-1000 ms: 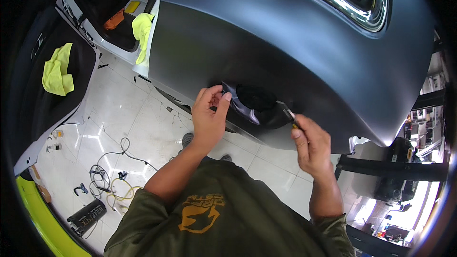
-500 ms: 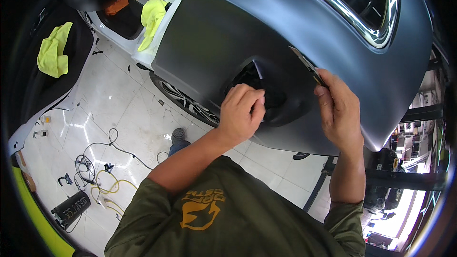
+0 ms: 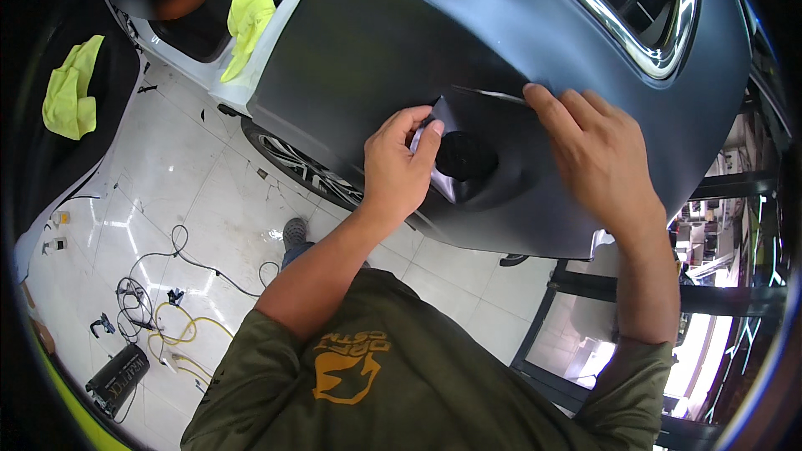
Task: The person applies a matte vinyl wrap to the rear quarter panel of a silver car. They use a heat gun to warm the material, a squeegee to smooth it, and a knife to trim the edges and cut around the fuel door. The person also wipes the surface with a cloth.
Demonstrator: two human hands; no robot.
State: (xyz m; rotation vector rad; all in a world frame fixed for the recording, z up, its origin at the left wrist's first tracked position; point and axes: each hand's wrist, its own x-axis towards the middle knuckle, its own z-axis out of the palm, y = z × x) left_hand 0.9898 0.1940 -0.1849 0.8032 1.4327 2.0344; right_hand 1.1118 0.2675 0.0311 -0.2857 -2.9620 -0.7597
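Note:
A matte dark film covers the car's rear side panel (image 3: pixel 359 58), and a round black recess (image 3: pixel 466 156) opens in its lower middle. At the left edge of that recess my left hand (image 3: pixel 395 163) pinches a loose flap of film (image 3: pixel 446 187) between thumb and fingers; the flap's underside looks shiny and pale. My right hand (image 3: pixel 601 154) grips a slim utility knife (image 3: pixel 491 94), whose thin blade points left across the panel, above the recess. The fingers hide the knife's handle.
Chrome trim (image 3: pixel 597 4) borders the window above. A wheel (image 3: pixel 301 167) shows below the panel's left side. One yellow-green cloth (image 3: pixel 248 25) hangs on the white sill, another (image 3: pixel 71 88) on the open door. Cables (image 3: pixel 180 255) and a black cylinder (image 3: pixel 119 376) lie on the tiled floor.
My left hand has turned and lifted the film flap, uncovering the round recess. The knife has swung from upright to nearly level, its tip moving left toward the flap.

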